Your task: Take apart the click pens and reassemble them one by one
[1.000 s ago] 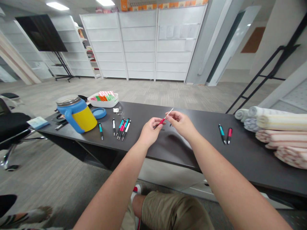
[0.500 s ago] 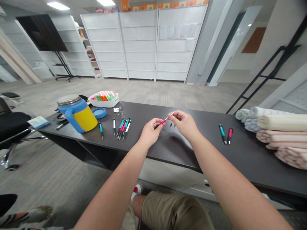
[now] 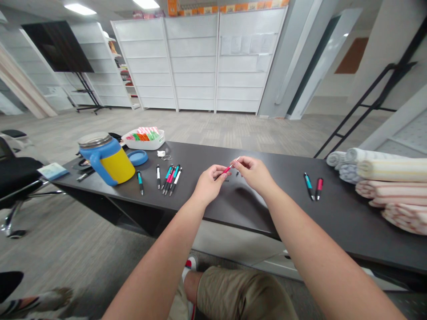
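Observation:
My left hand (image 3: 209,182) is closed on a red pen barrel (image 3: 227,169), held just above the dark table (image 3: 283,191). My right hand (image 3: 254,172) pinches the thin white refill (image 3: 236,160) that sticks out of the barrel's end. Only a short bit of the refill shows between my fingers. Small dark pen parts (image 3: 227,180) lie on the table under my hands. A row of several teal, red and white pens (image 3: 171,174) lies to the left. A teal pen (image 3: 308,184) and a red pen (image 3: 319,185) lie to the right.
A blue and yellow jug (image 3: 108,158) stands at the table's left end, with a blue lid (image 3: 138,157) and a white tray of coloured items (image 3: 144,138) behind it. Rolled and folded towels (image 3: 383,178) pile up at the right. A black office chair (image 3: 16,178) stands at the left.
My right hand has moved toward my left, and the white refill has slid further into the red barrel, so less of it sticks out.

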### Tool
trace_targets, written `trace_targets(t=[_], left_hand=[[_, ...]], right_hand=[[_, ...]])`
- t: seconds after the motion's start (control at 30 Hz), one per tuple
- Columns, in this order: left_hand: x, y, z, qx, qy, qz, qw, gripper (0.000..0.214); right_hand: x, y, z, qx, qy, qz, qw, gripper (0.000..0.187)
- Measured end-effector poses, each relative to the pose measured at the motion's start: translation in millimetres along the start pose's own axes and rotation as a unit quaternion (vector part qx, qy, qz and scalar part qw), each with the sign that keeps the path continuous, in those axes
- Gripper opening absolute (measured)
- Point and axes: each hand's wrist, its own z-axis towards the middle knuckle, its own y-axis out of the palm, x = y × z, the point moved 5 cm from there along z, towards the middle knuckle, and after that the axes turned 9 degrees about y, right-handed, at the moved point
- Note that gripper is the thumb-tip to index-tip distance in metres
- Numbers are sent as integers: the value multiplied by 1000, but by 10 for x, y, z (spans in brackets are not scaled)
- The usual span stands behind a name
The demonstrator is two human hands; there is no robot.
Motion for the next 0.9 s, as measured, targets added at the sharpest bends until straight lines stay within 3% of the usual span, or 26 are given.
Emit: trace_targets(t=[0.43,0.57,0.7,0.8,0.9], left_hand=[[16,1,-4,11,-8,-20,1000,15],[27,-29,4,41,-17,-34,998,18],[22,-94,18,92,-29,-50,994,20],[8,-147,32,123,-25,-36,991,17],[-26,-191,46,142,-12,-16,990,16]], right_hand=[[26,39,-5,-26,8,11,1000,40],[83,-19,23,11,19,16,1000,45],[67,-131,39,81,-37,-116,989,33],[39,-89,18,73,-111,-250,959,22],[82,-13,-13,60,-121,-329,935,15]])
